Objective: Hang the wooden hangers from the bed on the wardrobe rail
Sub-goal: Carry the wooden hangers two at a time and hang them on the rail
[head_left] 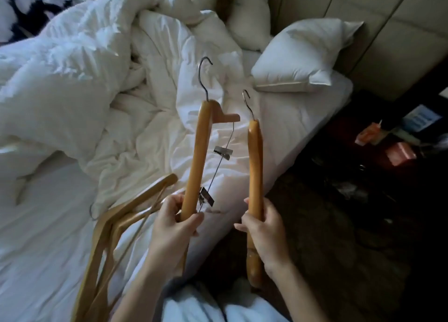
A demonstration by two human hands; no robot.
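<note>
My left hand [175,227] grips two wooden hangers together: a thick orange-brown hanger [197,157] seen edge-on, and behind it a paler clip hanger [224,117] with a metal bar and two clips. Their hooks point away from me over the bed. My right hand [265,232] holds another thick wooden hanger [255,166] upright, seen edge-on, with its hook at the top. Several more wooden hangers [116,227] lie in a pile on the white sheet at the lower left. The wardrobe rail is out of view.
A rumpled white duvet [80,84] covers the bed's middle and left. White pillows [300,57] lean on the padded headboard [388,18]. At the right, a dark floor [344,224] and a dark bedside surface with small items [397,142].
</note>
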